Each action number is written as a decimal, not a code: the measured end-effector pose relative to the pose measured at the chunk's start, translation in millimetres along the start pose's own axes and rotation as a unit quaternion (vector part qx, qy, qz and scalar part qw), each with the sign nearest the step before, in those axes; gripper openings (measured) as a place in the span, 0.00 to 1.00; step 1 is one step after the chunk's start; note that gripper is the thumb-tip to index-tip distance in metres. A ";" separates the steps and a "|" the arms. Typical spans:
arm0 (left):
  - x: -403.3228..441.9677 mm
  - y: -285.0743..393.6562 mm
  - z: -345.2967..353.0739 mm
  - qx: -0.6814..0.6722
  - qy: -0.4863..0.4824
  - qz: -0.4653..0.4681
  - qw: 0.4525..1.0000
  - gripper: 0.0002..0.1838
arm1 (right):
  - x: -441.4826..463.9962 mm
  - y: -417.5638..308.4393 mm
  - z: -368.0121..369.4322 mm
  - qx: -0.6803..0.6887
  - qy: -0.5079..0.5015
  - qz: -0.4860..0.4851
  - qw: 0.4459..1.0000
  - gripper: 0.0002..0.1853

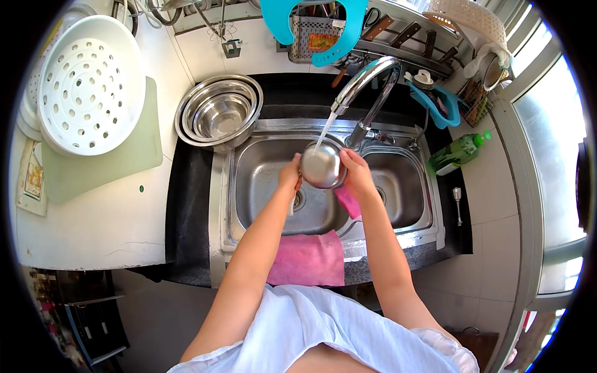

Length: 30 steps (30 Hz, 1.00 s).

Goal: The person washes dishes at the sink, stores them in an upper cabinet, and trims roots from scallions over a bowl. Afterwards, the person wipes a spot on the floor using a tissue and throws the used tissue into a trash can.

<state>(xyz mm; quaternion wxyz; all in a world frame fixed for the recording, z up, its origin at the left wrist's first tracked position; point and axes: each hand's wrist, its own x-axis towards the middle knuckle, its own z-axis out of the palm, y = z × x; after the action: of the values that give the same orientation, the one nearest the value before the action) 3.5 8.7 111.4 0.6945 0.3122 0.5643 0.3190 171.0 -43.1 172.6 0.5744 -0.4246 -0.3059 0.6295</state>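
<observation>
A small stainless steel bowl (pixel 321 166) is held tilted over the sink, its rounded underside facing me. Water from the chrome faucet (pixel 372 74) runs onto it. My left hand (pixel 290 174) grips the bowl's left edge. On the opposite side, my right hand (pixel 358 174) is closed around the rim. Just under the right hand, a bright pink cloth (pixel 348 202) hangs near the sink divider; whether the hand touches it I cannot tell. The left basin (pixel 255 163) lies beneath the bowl, with the right basin (pixel 401 186) beside it.
Nested steel bowls (pixel 221 115) stand left of the sink. A pink towel (pixel 308 260) drapes over the front edge. At right are a green bottle (pixel 457 154) and a blue basket (pixel 435 105). Knives (pixel 405 35) hang behind the faucet. A white colander (pixel 91 87) is at far left.
</observation>
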 end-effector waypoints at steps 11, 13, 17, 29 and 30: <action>-36.3 0.3 -57.8 -0.146 -0.210 0.000 0.967 0.18 | 51.5 26.3 35.8 -0.405 0.054 0.079 0.909 0.18; -43.9 0.5 -59.8 -0.088 -0.211 0.024 0.973 0.16 | 55.1 33.8 41.8 -0.511 0.064 -0.042 0.856 0.18; -43.8 -8.5 -53.5 -0.121 -0.153 0.045 0.980 0.15 | 44.4 57.1 53.1 -0.612 0.085 -0.225 0.754 0.21; -20.7 -0.1 -40.0 -0.213 -0.186 0.040 0.958 0.11 | 14.1 5.7 -4.7 -0.387 -0.082 0.031 0.918 0.18; -16.2 -2.2 -39.0 -0.175 -0.192 0.037 0.965 0.09 | 9.2 3.8 -12.3 -0.351 -0.053 0.053 0.934 0.17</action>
<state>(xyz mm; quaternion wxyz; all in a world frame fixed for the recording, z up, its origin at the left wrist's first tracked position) -37.2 -2.7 112.5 0.8213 0.2617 0.3444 0.3720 180.3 -35.9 162.0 0.3381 -0.5807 -0.5141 0.5331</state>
